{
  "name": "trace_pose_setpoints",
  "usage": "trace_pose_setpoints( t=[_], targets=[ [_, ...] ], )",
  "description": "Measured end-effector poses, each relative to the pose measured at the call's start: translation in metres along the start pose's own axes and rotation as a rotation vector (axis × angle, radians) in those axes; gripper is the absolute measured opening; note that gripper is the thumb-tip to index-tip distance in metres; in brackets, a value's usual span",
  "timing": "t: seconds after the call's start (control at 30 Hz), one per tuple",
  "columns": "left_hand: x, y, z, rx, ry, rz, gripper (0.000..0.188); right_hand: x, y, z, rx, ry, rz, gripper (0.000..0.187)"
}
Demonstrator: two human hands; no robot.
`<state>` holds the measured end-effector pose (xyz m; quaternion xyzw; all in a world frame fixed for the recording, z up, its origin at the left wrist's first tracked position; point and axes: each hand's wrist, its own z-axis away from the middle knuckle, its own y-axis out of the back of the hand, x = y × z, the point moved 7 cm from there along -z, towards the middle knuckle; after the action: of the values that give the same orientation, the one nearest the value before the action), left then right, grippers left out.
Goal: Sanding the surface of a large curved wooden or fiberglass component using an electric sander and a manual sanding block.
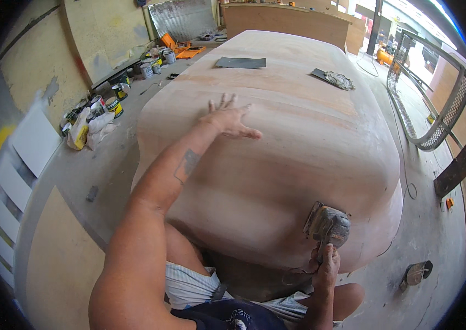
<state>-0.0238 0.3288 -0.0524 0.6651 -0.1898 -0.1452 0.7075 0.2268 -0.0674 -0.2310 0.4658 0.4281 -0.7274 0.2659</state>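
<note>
A large, smooth, rounded body (277, 165) in pale wood and pinkish filler tones fills the middle of the view. My left hand (232, 118) rests on its upper face with the fingers spread, holding nothing. In my right hand (325, 263), lower right, is a dusty grey and black electric sander (332, 224). My fingers wrap its handle, and its flat pad lies against the curved lower front. On top of the body lies a dark sheet of sandpaper (241, 62). Right of it sits another dark sheet (321, 75) with a crumpled grey cloth (339, 80).
Paint cans (113, 106) and plastic bags line the left wall. White panels (37, 137) lean at far left. A curved perforated metal frame (436, 126) stands at right. A dusty round container (417, 272) sits on the floor. A thin cable (406, 176) runs along the right side.
</note>
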Motion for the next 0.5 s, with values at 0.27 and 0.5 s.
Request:
trace_pose_setpoints(
  t=[0.27, 0.5],
  targets=[
    [-0.084, 0.011, 0.027, -0.084, 0.209, -0.07, 0.138, 0.002, 0.004, 0.001, 0.015, -0.027, 0.057, 0.042],
    [-0.16, 0.011, 0.082, -0.017, 0.467, -0.09, 0.136, 0.0, 0.001, -0.003, 0.047, 0.004, 0.081, 0.044]
  ],
)
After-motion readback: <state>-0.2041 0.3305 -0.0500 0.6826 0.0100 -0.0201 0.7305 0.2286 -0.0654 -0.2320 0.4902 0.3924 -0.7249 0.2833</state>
